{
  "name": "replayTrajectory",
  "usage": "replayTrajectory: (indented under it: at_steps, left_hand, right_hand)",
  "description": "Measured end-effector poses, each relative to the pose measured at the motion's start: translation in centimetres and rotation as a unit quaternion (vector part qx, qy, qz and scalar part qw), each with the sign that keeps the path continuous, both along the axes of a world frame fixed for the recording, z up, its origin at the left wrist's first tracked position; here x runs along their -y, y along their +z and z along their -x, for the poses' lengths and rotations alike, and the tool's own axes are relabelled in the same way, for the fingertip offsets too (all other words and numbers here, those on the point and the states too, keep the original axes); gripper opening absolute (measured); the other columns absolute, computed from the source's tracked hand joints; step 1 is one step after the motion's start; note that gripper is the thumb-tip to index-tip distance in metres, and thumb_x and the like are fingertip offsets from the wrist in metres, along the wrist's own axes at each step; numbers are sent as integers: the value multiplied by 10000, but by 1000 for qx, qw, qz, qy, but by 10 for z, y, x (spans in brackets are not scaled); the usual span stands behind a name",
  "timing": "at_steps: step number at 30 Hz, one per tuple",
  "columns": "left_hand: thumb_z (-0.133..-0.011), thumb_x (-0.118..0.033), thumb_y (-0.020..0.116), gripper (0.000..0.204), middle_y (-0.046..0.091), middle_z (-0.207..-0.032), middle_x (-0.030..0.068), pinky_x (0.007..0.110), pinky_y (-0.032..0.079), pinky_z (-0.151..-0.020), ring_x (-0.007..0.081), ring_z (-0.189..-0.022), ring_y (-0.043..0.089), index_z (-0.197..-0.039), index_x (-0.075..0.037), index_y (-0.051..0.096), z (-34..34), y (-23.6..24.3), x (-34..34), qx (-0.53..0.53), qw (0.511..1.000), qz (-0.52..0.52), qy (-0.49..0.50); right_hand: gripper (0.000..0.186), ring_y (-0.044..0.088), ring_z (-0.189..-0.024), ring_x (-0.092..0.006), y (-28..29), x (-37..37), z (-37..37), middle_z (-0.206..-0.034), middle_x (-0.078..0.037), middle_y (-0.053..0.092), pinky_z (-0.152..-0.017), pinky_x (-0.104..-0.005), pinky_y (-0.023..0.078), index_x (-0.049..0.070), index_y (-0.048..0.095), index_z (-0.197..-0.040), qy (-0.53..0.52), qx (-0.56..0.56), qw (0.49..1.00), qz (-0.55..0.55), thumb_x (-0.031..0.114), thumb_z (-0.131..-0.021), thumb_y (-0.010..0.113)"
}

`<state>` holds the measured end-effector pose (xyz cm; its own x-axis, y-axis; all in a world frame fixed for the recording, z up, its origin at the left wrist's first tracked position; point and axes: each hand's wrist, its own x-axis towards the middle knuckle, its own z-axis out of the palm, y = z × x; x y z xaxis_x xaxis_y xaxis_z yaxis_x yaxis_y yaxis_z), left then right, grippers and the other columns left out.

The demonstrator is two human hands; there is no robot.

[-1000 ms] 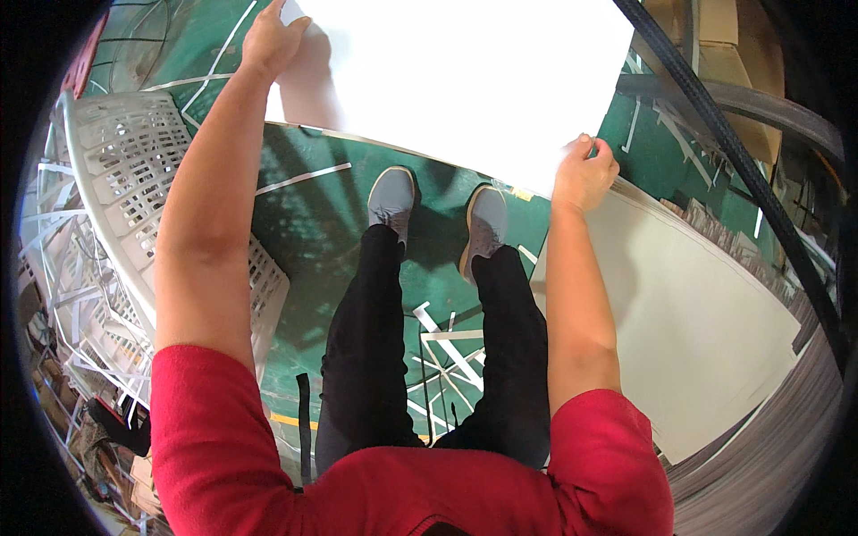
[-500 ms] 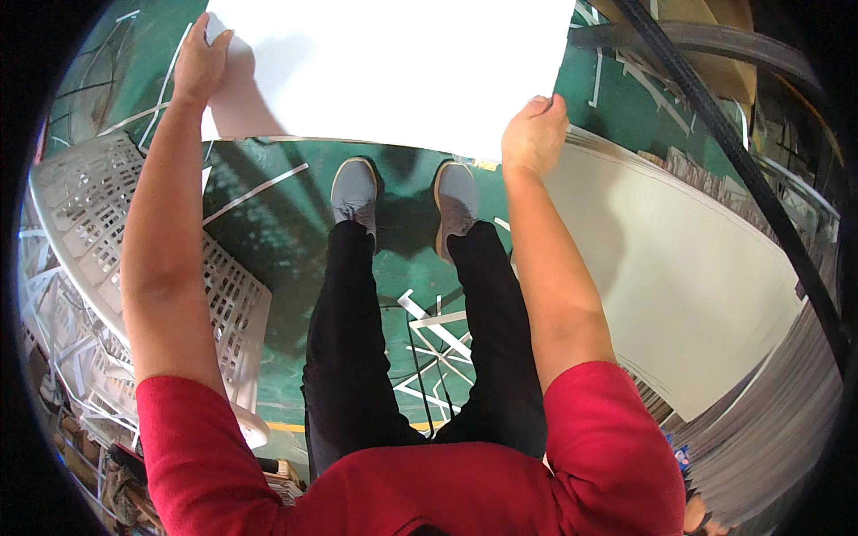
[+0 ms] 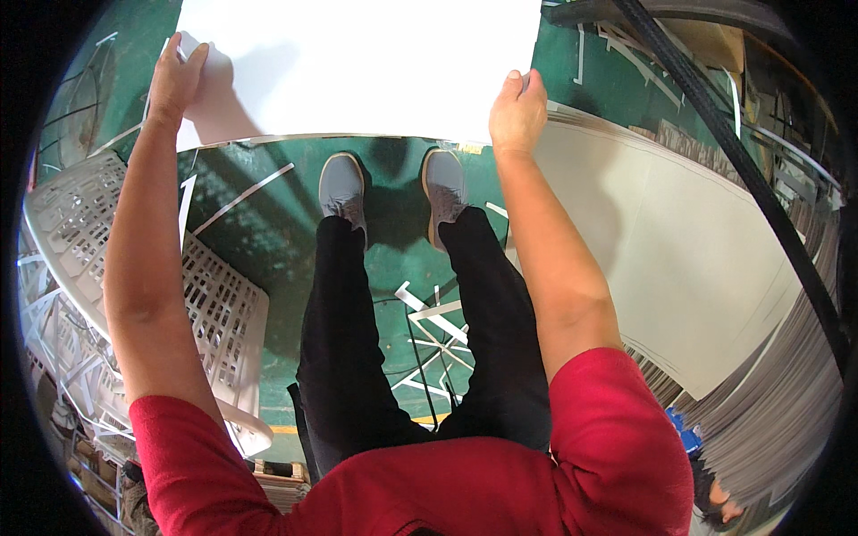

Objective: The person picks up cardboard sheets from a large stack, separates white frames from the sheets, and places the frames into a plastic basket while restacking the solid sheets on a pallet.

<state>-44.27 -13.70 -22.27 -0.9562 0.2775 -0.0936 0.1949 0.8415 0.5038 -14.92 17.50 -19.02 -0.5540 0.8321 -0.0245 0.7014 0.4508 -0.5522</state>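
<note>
I hold a large white sheet (image 3: 357, 62) flat in front of me, above the green floor. My left hand (image 3: 176, 76) grips its near left corner. My right hand (image 3: 517, 109) grips its near right edge. The sheet's far part runs out of the top of the view. Below it I see my grey shoes and black trousers.
A tall stack of large white sheets (image 3: 697, 259) stands to my right, its layered edges showing at the lower right. A white plastic crate (image 3: 214, 313) sits at my left. White paper strips (image 3: 429, 330) lie scattered on the green floor (image 3: 259, 223). A black strap (image 3: 733, 134) crosses the upper right.
The sheet has swung from my right toward the middle and now lies squarely in front of me. Both hands moved left with it, still gripping its near edge.
</note>
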Motion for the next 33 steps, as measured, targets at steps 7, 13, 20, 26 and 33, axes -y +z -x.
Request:
replayTrajectory:
  at_steps: [7, 13, 20, 26, 33]
  left_hand:
    - [-781, -394, 574, 630, 542, -1129, 228, 387, 428, -873, 346, -1012, 551, -1257, -14, 416, -8, 2, -3, -57, 997, 45, -4]
    - [-776, -400, 591, 631, 555, -1108, 220, 384, 435, -861, 341, -997, 558, -1260, -32, 422, -5, -2, 0, -42, 998, 51, 4]
    - [-769, -409, 599, 617, 574, -1064, 221, 398, 435, -838, 339, -959, 570, -1250, -58, 441, 3, -4, 4, -47, 998, 48, -4]
    - [-839, -391, 479, 573, 309, -1375, 140, 463, 299, -981, 320, -1238, 336, -1339, -167, 311, -13, 4, -21, -63, 965, 256, -3]
    - [-848, -175, 524, 437, 408, -1280, 222, 410, 329, -987, 320, -1216, 371, -1244, -18, 429, -192, 22, -39, -6, 979, -24, -202]
  right_hand:
    - [482, 473, -1077, -380, -6, -1, -2, -1179, -266, 469, -925, -408, 371, -82, 435, -1174, 11, 8, 1000, -11, 296, -876, 433]
    - [459, 490, -1042, -378, -12, 0, 2, -1127, -254, 494, -896, -416, 391, -75, 444, -1144, 0, 2, 999, -48, 294, -872, 432]
    - [403, 513, -975, -382, 4, 9, 10, -1064, -240, 513, -850, -427, 415, -60, 452, -1103, -42, 57, 996, -51, 251, -849, 428]
    - [446, 523, -948, -318, -26, -2, 1, -1082, -174, 512, -813, -441, 407, -36, 392, -1175, -66, 92, 989, -94, 220, -820, 477]
    - [475, 428, -1117, -306, 67, 5, -97, -1236, -168, 418, -896, -426, 365, 16, 412, -1177, 81, 111, 988, -73, 156, -750, 568]
